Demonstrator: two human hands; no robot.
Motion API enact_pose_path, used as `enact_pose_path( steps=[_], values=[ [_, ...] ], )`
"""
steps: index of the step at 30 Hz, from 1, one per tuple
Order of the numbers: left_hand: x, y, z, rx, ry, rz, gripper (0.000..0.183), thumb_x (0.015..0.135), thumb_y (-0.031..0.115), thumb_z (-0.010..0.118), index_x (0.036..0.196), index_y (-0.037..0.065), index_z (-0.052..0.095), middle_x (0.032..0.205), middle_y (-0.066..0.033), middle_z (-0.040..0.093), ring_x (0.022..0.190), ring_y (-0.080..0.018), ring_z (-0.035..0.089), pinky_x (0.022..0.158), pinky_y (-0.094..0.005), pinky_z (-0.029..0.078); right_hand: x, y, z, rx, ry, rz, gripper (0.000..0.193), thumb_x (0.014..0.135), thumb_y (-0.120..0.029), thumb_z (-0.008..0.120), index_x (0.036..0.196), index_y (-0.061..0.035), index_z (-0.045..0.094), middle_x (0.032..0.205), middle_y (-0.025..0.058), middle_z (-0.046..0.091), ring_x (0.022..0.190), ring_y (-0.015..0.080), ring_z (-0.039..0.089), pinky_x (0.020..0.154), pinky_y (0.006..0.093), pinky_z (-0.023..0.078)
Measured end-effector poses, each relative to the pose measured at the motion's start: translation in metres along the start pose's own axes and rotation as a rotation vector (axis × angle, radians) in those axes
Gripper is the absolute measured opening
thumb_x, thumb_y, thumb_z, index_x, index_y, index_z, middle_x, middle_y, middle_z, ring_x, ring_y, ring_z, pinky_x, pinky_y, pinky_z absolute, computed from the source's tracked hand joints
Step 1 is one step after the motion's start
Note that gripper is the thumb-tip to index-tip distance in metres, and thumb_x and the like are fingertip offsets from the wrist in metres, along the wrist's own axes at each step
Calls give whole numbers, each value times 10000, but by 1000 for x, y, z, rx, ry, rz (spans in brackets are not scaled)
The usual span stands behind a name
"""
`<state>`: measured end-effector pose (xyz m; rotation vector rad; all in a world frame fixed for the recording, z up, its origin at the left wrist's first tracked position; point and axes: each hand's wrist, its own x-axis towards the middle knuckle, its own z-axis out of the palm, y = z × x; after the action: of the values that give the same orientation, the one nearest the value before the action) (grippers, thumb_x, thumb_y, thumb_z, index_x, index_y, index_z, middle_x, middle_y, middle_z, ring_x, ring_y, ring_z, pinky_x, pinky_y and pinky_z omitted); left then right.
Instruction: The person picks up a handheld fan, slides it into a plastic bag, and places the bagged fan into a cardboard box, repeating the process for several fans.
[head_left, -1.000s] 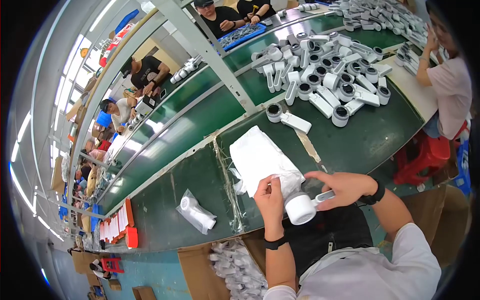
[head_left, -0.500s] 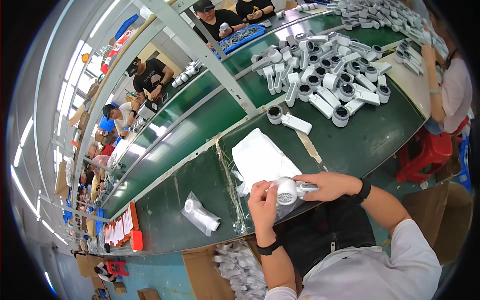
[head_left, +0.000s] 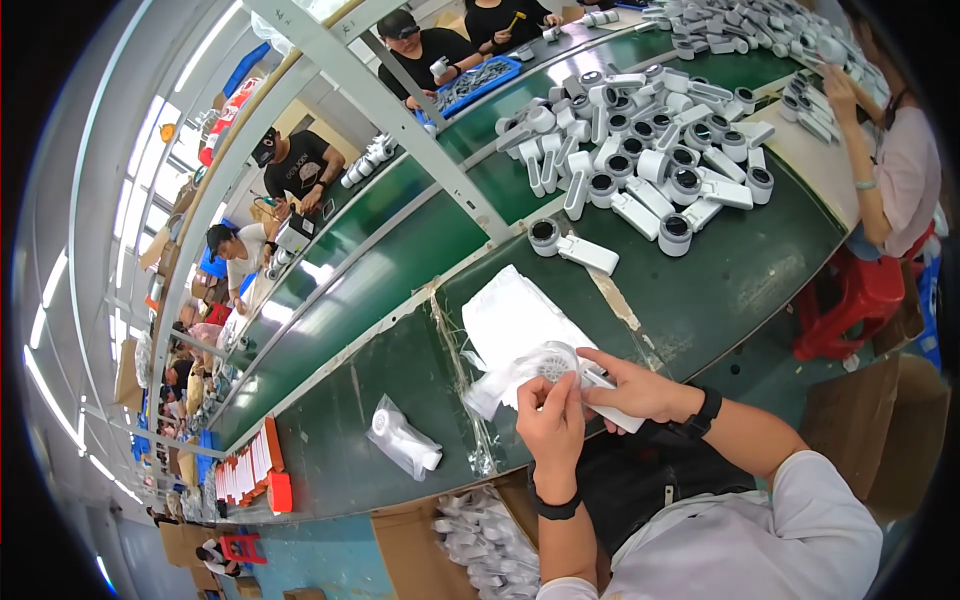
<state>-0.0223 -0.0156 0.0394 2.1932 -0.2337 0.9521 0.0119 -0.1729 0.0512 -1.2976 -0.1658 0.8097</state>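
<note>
- We saw the left hand (head_left: 549,420) closed on the mouth of a clear plastic bag (head_left: 500,382), pinching the film between thumb and fingers just above the near edge of the green worktop (head_left: 760,270).
- The right hand (head_left: 628,385) was wrapped around the white handle of a small handheld fan (head_left: 560,366) — its round grilled head sat partly inside the bag, touching the left fingers.
- Under both hands lay a stack of white plastic bags (head_left: 505,315), flat on the worktop.
- To the left, well apart from the hands, one bagged fan (head_left: 404,440) lay on its own.
- A single unbagged fan (head_left: 570,245) rested beyond the stack; farther off, a heap of white fans (head_left: 640,150) covered the belt.
- Below the worktop's edge, a cardboard box (head_left: 420,540) held more bagged fans (head_left: 480,545).
- Another person in a pink top (head_left: 900,180) sat at the right — hands busy at the far pile.
</note>
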Motion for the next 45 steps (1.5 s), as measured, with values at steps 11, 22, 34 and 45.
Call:
enact_pose_path(
  steps=[11,22,34,45],
  values=[
    [-12,7,-11,-546,-328,-351,87,818,-21,716,852,-34,637,873,-41,581,735,-96,527,629,-223,422,13,2,-6,262,83,-163,653,941,-136,542,1500,-65,212,1025,120,617,668,172,653,474,310,556],
    [-16,9,-1,-413,-21,-83,78,876,-9,649,945,-15,611,1041,-124,575,782,-161,566,656,-257,460,34,37,11,5,252,-552,495,836,-48,636,1286,39,449,1101,143,612,926,198,635,812,330,520],
    [-8,11,-1,-697,186,-518,140,991,96,502,992,-19,582,1202,-155,627,786,-149,579,689,-275,490,19,24,23,-678,533,-726,599,767,-187,749,1282,-18,494,1013,203,633,842,366,645,728,397,524],
    [-5,3,-8,-461,-171,-187,114,940,35,566,1036,-18,598,1127,-107,632,864,-135,566,753,-249,467,11,19,15,-786,463,-596,613,774,-154,711,1318,-5,471,1026,194,570,868,409,603,717,453,498]
  ],
)
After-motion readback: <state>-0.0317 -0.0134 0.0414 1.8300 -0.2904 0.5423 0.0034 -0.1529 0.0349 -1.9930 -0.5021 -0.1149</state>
